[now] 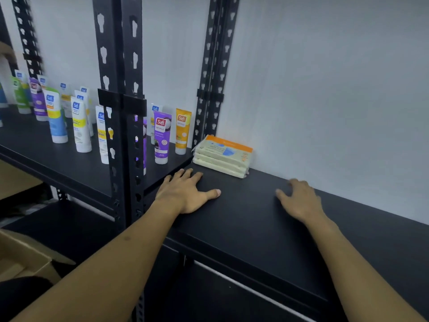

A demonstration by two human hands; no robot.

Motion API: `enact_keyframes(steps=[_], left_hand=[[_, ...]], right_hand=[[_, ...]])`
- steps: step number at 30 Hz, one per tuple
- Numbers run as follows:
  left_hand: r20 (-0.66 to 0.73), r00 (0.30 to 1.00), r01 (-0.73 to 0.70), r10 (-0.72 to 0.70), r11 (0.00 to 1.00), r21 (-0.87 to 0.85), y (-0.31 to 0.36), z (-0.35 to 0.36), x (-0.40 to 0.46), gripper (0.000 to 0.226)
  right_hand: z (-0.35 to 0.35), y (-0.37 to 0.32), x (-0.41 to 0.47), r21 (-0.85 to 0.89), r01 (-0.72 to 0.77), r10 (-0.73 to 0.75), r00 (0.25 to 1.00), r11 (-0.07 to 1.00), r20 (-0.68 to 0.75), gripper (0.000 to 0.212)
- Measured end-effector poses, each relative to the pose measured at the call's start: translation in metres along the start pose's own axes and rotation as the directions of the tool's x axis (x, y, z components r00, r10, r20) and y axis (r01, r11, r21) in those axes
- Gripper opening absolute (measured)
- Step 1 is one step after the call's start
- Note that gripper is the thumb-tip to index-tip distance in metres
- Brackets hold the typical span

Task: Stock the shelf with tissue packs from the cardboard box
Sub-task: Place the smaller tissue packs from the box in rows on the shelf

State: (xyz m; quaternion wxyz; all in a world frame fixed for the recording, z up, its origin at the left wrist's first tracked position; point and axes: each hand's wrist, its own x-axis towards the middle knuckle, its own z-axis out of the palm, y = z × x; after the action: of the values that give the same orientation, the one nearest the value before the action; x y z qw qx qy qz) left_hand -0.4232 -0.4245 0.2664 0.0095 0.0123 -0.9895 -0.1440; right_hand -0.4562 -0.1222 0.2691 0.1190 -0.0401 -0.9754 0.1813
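Observation:
A stack of pale tissue packs point(222, 156) with an orange band on top lies at the back left corner of the black shelf point(250, 228), against the white wall. My left hand point(185, 194) rests flat on the shelf just in front and left of the stack, fingers spread, holding nothing. My right hand point(299, 201) hovers palm-down over the shelf to the right of the stack, fingers apart and empty. An open cardboard box point(25, 259) shows at the lower left edge; its inside is hidden.
Black perforated uprights point(120, 112) separate this shelf from the left one, where several upright cosmetic tubes point(162, 135) stand. The white wall point(325, 89) closes the back. A lower shelf point(232, 287) runs beneath. The shelf stretches bare to the right.

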Motion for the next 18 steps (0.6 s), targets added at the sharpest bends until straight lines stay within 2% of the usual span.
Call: enact_keyframes(steps=[3,8,11,12,14,16,18], left_hand=[[-0.004,1.0,0.006,-0.006,1.0,-0.022,0.0,-0.003,-0.003,0.104],[-0.018,1.0,-0.008,0.008,0.999,-0.034,0.002,-0.009,-0.015,0.102],[-0.165,0.986,-0.044,0.037,0.998,-0.035,0.003,-0.014,-0.028,0.079],[-0.227,0.971,-0.081,0.077,0.997,-0.011,0.005,-0.016,-0.034,0.066],[-0.251,0.96,-0.126,0.124,0.992,0.008,0.008,-0.015,-0.047,0.046],[-0.191,0.976,-0.116,0.106,0.992,-0.04,0.01,-0.01,-0.059,0.045],[-0.157,0.985,-0.08,0.067,0.993,-0.083,0.013,-0.005,-0.07,0.056]], right_hand=[[-0.015,0.03,-0.032,-0.108,-0.049,0.055,0.997,0.993,0.054,0.051],[-0.036,0.045,-0.091,-0.164,-0.057,0.049,0.997,0.985,-0.051,0.036],[-0.048,0.057,-0.132,-0.158,-0.031,0.019,0.997,0.987,-0.076,0.032],[-0.052,0.061,-0.144,-0.163,-0.015,0.004,0.998,0.987,-0.067,0.033],[-0.061,0.067,-0.17,-0.156,0.002,-0.009,0.999,0.988,-0.042,0.041],[-0.065,0.07,-0.196,-0.163,0.009,-0.016,0.999,0.987,-0.04,0.05],[-0.061,0.069,-0.221,-0.201,0.009,-0.021,0.998,0.98,-0.058,0.059]])
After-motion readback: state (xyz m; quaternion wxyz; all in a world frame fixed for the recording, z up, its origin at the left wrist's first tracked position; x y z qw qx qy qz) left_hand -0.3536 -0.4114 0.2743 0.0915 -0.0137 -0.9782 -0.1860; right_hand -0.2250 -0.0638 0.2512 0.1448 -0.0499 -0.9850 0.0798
